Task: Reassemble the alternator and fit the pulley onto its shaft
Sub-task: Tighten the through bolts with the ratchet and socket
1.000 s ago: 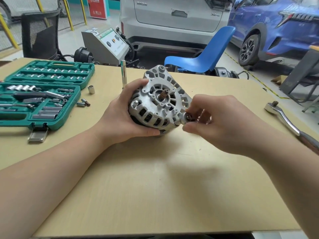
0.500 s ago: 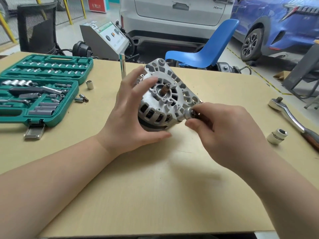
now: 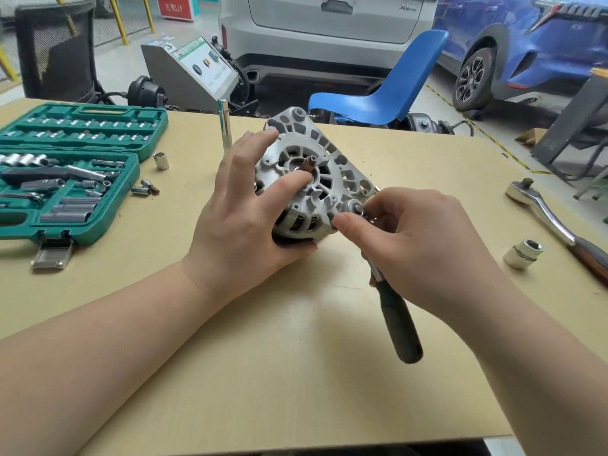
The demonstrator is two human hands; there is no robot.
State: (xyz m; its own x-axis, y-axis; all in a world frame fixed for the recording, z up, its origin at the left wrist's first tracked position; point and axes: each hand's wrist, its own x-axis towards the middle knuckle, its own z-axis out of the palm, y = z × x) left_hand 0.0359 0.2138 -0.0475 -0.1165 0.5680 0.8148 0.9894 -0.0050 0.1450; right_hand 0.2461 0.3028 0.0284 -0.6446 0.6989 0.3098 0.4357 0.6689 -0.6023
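The silver alternator [image 3: 324,166] stands tilted on the tan table [image 3: 296,373], its front housing facing me and its bare shaft [image 3: 310,161] sticking out. My left hand [image 3: 245,212] steadies it from the left, fingers spread over the housing and one fingertip by the shaft. My right hand [image 3: 418,238] holds a small ratchet with a black handle [image 3: 399,324]; its head [image 3: 353,207] sits on a bolt at the housing's lower right edge. No pulley is in view.
An open green socket set [image 3: 65,179] lies at the left, with loose sockets [image 3: 161,160] and bits [image 3: 144,189] beside it. A tall chrome socket [image 3: 225,126] stands behind the alternator. A large ratchet [image 3: 552,222] and a big socket [image 3: 523,254] lie at the right.
My left hand has opened from cupping the housing to spreading over its front. The view shifted, so the small ratchet's black handle now shows below my right hand.
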